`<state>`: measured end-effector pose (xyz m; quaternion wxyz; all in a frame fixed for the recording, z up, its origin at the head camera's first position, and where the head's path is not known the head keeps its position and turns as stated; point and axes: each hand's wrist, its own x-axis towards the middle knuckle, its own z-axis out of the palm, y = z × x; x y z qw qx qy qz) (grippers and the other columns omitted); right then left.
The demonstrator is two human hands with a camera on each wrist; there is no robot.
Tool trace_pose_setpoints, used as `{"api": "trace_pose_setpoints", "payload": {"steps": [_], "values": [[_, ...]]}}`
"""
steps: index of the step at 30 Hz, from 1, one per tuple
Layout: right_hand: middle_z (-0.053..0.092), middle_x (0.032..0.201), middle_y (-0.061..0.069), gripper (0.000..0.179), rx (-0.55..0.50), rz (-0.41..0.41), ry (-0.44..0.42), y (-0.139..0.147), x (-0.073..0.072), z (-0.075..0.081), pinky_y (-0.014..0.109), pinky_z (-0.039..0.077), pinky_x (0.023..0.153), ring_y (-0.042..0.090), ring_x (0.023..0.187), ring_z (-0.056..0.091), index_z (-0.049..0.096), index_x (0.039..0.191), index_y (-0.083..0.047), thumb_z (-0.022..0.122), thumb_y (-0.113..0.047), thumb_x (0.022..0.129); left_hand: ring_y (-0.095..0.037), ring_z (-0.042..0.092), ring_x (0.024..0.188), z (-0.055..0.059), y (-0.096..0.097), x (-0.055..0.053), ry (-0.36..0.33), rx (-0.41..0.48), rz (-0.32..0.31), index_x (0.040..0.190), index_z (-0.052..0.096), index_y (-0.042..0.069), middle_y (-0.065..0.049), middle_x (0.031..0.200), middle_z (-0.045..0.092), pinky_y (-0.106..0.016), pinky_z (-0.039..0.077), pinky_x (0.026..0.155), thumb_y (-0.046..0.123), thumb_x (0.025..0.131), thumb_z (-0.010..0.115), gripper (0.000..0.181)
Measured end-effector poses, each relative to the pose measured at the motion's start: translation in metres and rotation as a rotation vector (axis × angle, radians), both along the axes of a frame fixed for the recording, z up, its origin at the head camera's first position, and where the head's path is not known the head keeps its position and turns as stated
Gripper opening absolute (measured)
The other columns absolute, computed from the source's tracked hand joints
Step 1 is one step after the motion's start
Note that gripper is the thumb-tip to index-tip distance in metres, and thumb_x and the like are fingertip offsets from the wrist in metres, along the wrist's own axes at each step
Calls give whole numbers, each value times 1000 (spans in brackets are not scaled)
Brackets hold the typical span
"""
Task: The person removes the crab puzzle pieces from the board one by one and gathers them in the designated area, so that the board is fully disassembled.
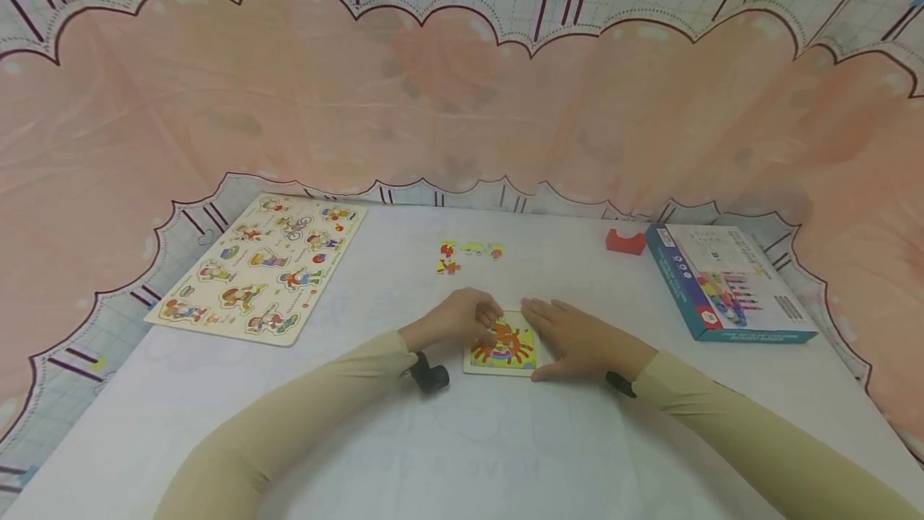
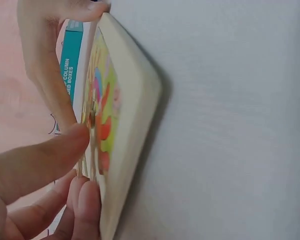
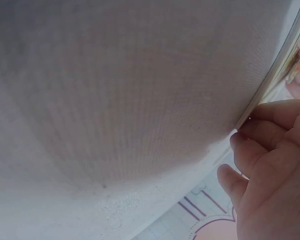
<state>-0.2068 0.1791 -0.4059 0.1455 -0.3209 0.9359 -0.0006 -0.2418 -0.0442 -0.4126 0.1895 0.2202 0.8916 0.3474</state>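
A small square puzzle board [image 1: 500, 371] with a bright red, orange and yellow picture lies on the table in front of me. My left hand [image 1: 462, 318] is over its upper left part, thumb and fingertips pinching a thin puzzle piece [image 2: 87, 167] at the board's surface. That piece is seen edge-on in the left wrist view; its picture is hidden. My right hand [image 1: 577, 339] holds the board's right side, fingers at the far corner and thumb at the near one. In the right wrist view, its fingertips [image 3: 245, 122] touch the board's edge.
Several loose puzzle pieces [image 1: 472, 249] lie beyond the board. A large picture board [image 1: 263, 267] with figures is at the left. At the right are a red curved block [image 1: 625, 242] and a flat box [image 1: 736, 279]. Patterned cloth [image 1: 462, 103] hangs behind the white table.
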Motion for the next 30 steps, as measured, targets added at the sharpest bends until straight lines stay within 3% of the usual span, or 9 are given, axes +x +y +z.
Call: {"api": "trace_pose_setpoints", "payload": {"steps": [7, 14, 22, 30], "values": [[19, 158, 2, 103, -3, -4, 5, -1, 1, 0, 45, 22, 116, 21, 145, 20, 18, 151, -15, 57, -72, 74, -11, 62, 82, -3, -2, 1, 5, 64, 56, 104, 68, 6, -3, 95, 68, -21, 51, 74, 11, 70, 81, 36], [17, 158, -1, 103, 10, -23, 0, 0, 1, -1, 44, 21, 116, 19, 146, 19, 17, 151, -18, 55, -74, 73, -12, 65, 89, 0, -11, -6, 123, 153, 71, 108, 68, 8, -3, 98, 70, -26, 52, 82, 19, 75, 78, 36], [20, 158, 3, 102, -1, 22, 21, 0, -1, -5, 42, 20, 117, 19, 146, 19, 19, 150, -13, 54, -73, 75, -21, 65, 97, 14, -32, -34, 143, 232, 182, 112, 68, 6, -10, 104, 69, -32, 52, 85, 15, 77, 76, 37], [19, 158, 2, 103, 6, 9, 22, 0, -1, -6, 41, 20, 117, 18, 146, 18, 18, 151, -14, 55, -73, 74, -22, 61, 97, 17, -46, -66, 148, 142, 247, 112, 68, 4, -12, 107, 68, -30, 50, 82, 13, 77, 76, 37]]}}
